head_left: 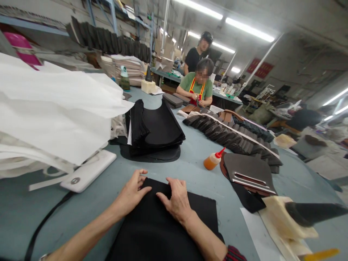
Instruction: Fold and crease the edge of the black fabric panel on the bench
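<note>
A black fabric piece (163,228) lies flat on the blue-grey table (195,166) right in front of me. My left hand (132,192) rests on its far left edge, fingertips curled over the rim. My right hand (176,199) presses flat on the fabric's far edge, fingers spread, just right of the left hand. Neither hand grips anything. Beyond them sits a stack of black curved pieces (157,130).
White fabric sheets (54,105) pile at left over a white device (88,170). An orange glue bottle (213,159) lies beside brown leather pieces (248,172) at right. A long row of dark pieces (231,136) runs back. Two people work at the far end.
</note>
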Available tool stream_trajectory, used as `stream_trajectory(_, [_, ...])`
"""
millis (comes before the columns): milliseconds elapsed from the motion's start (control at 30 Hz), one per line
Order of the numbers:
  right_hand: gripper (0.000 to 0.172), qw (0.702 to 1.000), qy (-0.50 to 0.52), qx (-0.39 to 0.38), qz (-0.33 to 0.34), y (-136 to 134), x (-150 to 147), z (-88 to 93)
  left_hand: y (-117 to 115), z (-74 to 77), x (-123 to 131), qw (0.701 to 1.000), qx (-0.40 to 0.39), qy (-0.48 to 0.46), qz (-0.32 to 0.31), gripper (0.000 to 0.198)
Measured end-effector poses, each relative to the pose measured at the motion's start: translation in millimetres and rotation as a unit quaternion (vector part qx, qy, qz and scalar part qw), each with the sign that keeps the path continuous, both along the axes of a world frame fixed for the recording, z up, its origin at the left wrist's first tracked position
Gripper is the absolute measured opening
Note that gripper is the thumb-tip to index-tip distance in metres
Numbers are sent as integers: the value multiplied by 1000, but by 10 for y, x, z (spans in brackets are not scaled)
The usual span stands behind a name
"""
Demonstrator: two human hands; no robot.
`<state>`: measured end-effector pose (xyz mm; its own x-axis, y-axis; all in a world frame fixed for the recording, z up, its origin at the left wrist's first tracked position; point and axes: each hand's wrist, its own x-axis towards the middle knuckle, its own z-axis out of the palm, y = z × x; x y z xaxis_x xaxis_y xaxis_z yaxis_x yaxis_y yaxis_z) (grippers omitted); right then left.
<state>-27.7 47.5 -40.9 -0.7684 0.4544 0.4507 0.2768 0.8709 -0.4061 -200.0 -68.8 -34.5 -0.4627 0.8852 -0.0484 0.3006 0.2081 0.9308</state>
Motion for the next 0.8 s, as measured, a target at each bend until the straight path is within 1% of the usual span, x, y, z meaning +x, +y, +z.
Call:
stream_trajectory(33, [41, 1000, -2, -11, 9, 1, -39, -18, 48, -23, -36, 1000, 14, 8, 9, 40])
stream_trajectory(67, [32, 1000, 0, -22, 19, 7, -66, -37, 77, -28, -71, 999, 17, 37, 5, 35])
stream_trajectory(100, [25, 999, 4, -30, 28, 16, -78, -55, 88, -18, -105, 996, 16, 81, -11, 29])
stream_trajectory(133, [21, 999, 11, -36, 36, 30, -77, -71, 83, 1, -141, 991, 16, 131, -36, 22])
stream_trajectory(167, [21, 998, 20, -39, 43, 46, -64, -85, 66, 24, -178, 981, 20, 182, -64, 21])
stream_trajectory(267, [25, 997, 42, -38, 60, 97, 11, -107, -15, 67, -282, 933, 34, 332, -131, 29])
stream_trajectory(367, [27, 996, 47, -34, 63, 123, 60, -113, -69, 44, -345, 883, 40, 437, -167, 31])
stream_trajectory(467, [29, 997, 37, -35, 56, 119, 59, -125, -78, -15, -358, 851, 61, 491, -177, 29])
stream_trajectory(567, [29, 998, 13, -39, 49, 110, 52, -129, -67, -84, -357, 830, 94, 521, -173, 25])
stream_trajectory(633, [30, 998, -15, -28, 45, 107, 56, -102, -68, -122, -365, 818, 110, 539, -169, 23])
stream_trajectory(733, [36, 992, -108, 36, 63, 100, 57, -5, -102, -123, -376, 796, 114, 570, -170, 25])
stream_trajectory(800, [46, 977, -179, 89, 81, 81, 31, 73, -135, -65, -337, 786, 86, 592, -155, 27])
